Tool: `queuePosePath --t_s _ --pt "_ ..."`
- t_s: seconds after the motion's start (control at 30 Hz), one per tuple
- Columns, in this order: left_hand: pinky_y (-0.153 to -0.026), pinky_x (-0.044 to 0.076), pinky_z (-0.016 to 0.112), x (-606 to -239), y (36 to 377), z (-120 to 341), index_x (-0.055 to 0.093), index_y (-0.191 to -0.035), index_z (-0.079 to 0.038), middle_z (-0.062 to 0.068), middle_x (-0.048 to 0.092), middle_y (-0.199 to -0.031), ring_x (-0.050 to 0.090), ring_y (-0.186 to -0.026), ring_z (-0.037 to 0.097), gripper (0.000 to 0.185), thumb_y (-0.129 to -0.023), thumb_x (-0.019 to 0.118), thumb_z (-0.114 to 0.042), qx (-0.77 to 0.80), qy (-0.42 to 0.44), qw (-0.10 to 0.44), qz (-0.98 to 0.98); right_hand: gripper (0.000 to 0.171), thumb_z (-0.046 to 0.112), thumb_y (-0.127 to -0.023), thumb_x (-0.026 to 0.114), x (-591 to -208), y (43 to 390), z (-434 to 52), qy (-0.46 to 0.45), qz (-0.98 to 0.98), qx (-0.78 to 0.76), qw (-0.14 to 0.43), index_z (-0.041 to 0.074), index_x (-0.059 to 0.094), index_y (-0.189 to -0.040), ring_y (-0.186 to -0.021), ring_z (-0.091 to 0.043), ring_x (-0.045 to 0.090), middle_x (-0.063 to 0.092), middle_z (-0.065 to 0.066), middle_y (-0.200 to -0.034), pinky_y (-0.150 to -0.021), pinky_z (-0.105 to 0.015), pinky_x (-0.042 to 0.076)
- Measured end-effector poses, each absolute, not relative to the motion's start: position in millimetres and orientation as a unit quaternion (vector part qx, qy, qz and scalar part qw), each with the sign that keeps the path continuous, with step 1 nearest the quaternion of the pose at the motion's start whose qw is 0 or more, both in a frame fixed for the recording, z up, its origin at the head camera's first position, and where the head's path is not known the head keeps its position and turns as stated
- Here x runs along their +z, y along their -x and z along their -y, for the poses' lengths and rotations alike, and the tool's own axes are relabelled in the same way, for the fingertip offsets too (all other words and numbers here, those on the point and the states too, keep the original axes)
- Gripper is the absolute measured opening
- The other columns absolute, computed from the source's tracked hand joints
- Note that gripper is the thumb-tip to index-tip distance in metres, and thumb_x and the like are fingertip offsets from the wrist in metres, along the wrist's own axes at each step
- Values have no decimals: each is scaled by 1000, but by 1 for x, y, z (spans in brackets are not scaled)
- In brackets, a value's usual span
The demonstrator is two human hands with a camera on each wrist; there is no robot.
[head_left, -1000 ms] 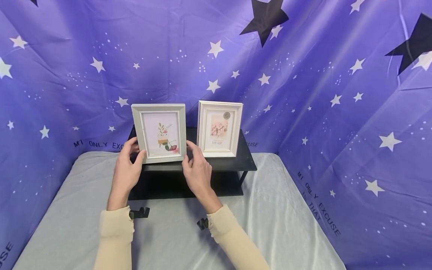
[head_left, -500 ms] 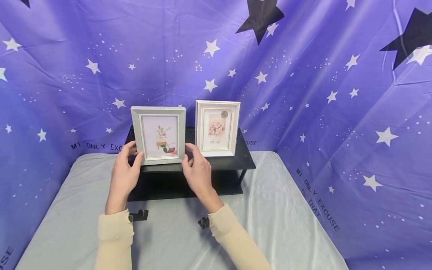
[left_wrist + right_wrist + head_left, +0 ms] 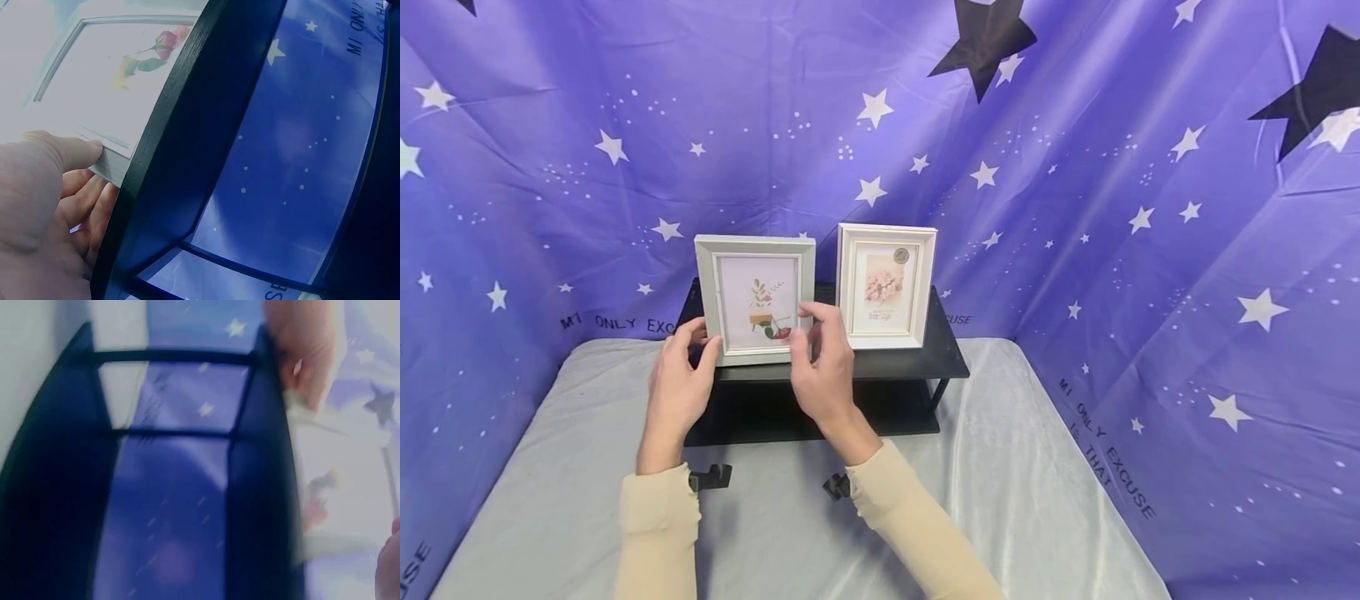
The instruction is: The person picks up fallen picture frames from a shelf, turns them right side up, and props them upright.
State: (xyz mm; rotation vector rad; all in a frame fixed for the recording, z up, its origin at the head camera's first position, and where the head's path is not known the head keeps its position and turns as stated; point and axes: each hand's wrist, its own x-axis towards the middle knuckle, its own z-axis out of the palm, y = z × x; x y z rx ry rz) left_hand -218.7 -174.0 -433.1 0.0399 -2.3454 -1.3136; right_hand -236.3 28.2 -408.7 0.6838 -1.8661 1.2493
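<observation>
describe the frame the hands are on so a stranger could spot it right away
On the black shelf before the purple star backdrop stand two picture frames. It is the left frame, gripped by the left hand: grey-white, showing a plant sprig with red fruit, while the right frame is cream with pink flowers.

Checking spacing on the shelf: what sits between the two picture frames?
In the head view, nothing stands between the left frame and the right frame; only the right hand rises before the gap.
</observation>
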Motion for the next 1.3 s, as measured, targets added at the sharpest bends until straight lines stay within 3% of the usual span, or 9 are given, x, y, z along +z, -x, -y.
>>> queuePosePath --t_s 0.07,0.2,0.4,0.57,0.73,0.83,0.97,1.2,1.3 --pt "-112 38 66 -433 219 174 54 -153 -3 25 65 -138 55 -135 44 50 -111 60 -28 -474 -14 226 851 30 6 -103 58 -396 234 -19 -304 716 486 399 2 58 -133 -87 -26 61 65 -14 -123 -71 -44 54" --pt "-111 37 67 -435 219 174 54 -152 -2 26 65 -136 55 -133 45 48 -110 60 -25 -473 -9 236 849 35 12 -102 60 -369 234 0 -336 728 414 431 3 58 -136 -114 -26 64 66 -13 -133 -97 -40 53" --pt "-98 40 60 -442 219 174 61 -136 -1 25 64 -118 56 -115 44 33 -109 59 -20 -463 -3 246 852 53 33 -103 59 -334 231 30 -291 825 248 417 17 51 -153 -152 -20 44 51 -3 -163 -128 -45 26" --pt "-85 36 56 -443 218 177 59 -126 -2 25 59 -105 51 -101 42 23 -105 56 -11 -436 11 250 865 67 47 -103 56 -321 230 49 -239 889 134 368 26 39 -164 -163 -22 27 38 -1 -173 -130 -56 17" --pt "-94 39 65 -445 217 181 59 -139 -3 26 66 -118 54 -112 45 37 -102 58 -2 -429 39 261 864 69 52 -102 56 -325 230 56 -215 903 85 361 26 40 -164 -160 -22 32 43 -1 -170 -127 -59 19" --pt "-100 38 67 -445 218 183 61 -131 -2 25 67 -122 54 -116 47 31 -100 59 1 -424 54 270 863 67 51 -102 56 -328 231 57 -217 899 79 372 25 43 -162 -159 -21 33 46 0 -167 -127 -59 20" --pt "-97 36 64 -440 220 184 59 -120 -1 24 65 -116 52 -112 47 22 -98 58 3 -399 75 264 875 65 50 -101 56 -329 234 56 -219 893 75 385 27 45 -161 -159 -20 34 46 1 -166 -127 -60 20" --pt "-101 33 68 -436 219 185 53 -140 2 30 61 -138 52 -129 53 41 -99 57 3 -384 91 243 886 64 48 -101 56 -331 235 55 -223 893 72 384 29 45 -161 -159 -19 34 46 2 -167 -128 -58 18" --pt "-95 29 63 -435 219 184 54 -138 1 29 63 -138 54 -129 49 36 -101 55 3 -381 97 248 885 64 47 -101 57 -332 237 55 -226 891 71 388 29 45 -161 -159 -19 34 46 1 -166 -128 -58 18"
